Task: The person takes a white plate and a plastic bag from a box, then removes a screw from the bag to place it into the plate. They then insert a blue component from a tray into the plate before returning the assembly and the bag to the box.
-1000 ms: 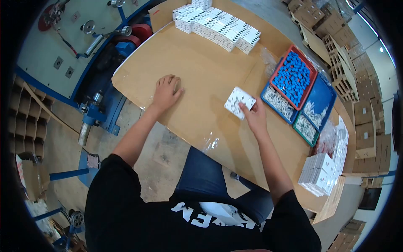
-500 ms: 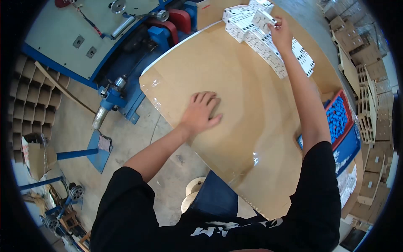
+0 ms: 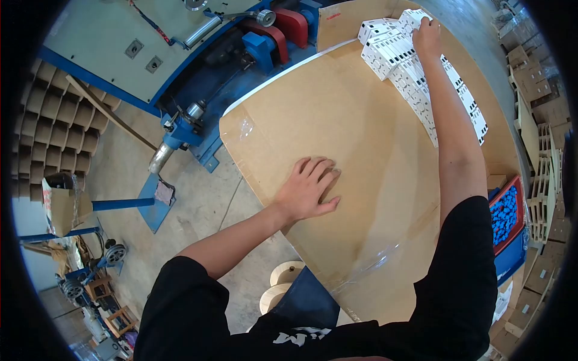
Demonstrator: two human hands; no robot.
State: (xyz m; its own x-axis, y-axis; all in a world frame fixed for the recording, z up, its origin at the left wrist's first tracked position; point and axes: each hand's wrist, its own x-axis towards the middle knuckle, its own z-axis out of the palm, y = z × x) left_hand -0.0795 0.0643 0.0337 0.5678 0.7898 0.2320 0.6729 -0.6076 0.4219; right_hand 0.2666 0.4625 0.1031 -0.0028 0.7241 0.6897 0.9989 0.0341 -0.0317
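My left hand [image 3: 307,189] lies flat, fingers spread, on the brown cardboard-covered table [image 3: 361,138], near its left edge. My right arm stretches to the far end of the table. There my right hand [image 3: 426,33] has its fingers on a white box [image 3: 414,15] that sits on top of the rows of white boxes [image 3: 415,81]. The boxes are small, with dark printed marks, and are packed side by side in a long stack.
A red tray of blue parts [image 3: 506,213] sits in a blue tray at the table's right edge. A blue and red machine [image 3: 241,48] stands beyond the left edge. Cardboard dividers [image 3: 54,120] are on the floor at left, stacked cartons [image 3: 542,90] at right.
My right hand lifted a white box from the table's right side and carried it to the far stack. My view turned left; the left hand stayed flat on the table.
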